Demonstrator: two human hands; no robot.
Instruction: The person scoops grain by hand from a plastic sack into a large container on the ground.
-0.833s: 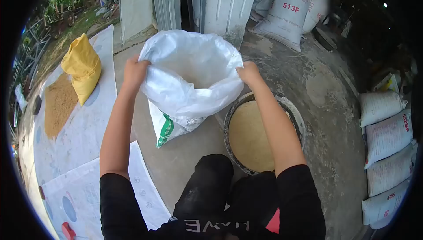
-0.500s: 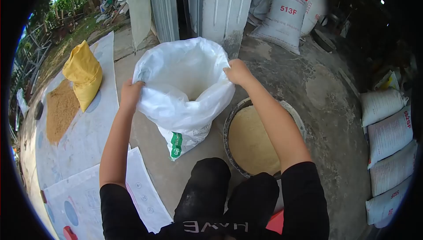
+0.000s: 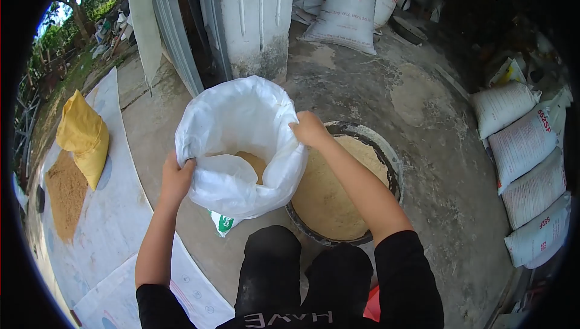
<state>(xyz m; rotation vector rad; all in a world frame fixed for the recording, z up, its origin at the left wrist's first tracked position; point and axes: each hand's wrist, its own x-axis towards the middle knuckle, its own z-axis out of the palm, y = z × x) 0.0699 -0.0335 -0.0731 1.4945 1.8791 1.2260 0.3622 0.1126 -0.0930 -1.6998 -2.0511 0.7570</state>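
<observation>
A white woven sack (image 3: 241, 199) stands upright in front of my knees, its wide mouth turned up and its rim folded outward. My left hand (image 3: 176, 178) grips the rim on the left side, thumb over the edge. On the opposite side my right hand (image 3: 309, 129) is closed on the rim. Tan meal (image 3: 252, 163) shows at the bottom inside the sack. Close by on the right, partly behind my right forearm, is a round dark-rimmed tub (image 3: 396, 175) filled with pale yellow powder (image 3: 329, 190).
At left, a yellow sack (image 3: 84, 138) and a brown grain heap (image 3: 66, 193) rest on a pale sheet (image 3: 121, 220). Filled white sacks (image 3: 522, 141) are stacked along the right. Another full sack (image 3: 347, 12) stands at the back, beside a white pillar (image 3: 257, 21).
My view has tilted down and turned right. The sack's mouth now tips more towards me, so the meal inside shows more. Both hands keep their hold on the rim.
</observation>
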